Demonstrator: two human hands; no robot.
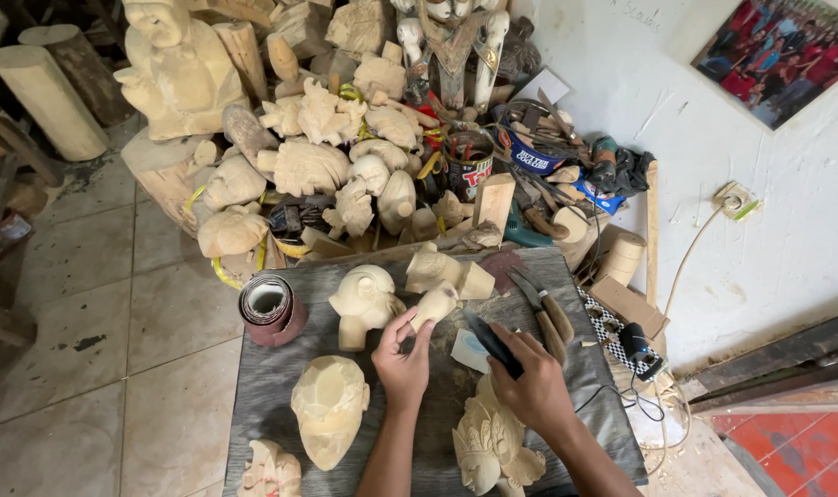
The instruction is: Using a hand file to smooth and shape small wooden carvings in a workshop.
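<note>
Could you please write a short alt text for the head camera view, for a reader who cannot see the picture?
Seen from above, a person's left hand holds a small pale wood carving over a grey mat, while the right hand grips a dark-handled knife. Other unfinished carvings lie on the mat, beside a roll of sandpaper, and a pile of carvings lies behind.

Bottom carving [270, 471] cut by edge; dark tool [489, 340] tip hidden under right hand [533, 387].

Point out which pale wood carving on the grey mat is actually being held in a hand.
The small carving gripped by the left hand, at mid-mat. The larger carvings around it lie untouched; the right hand holds a dark tool instead.
</note>
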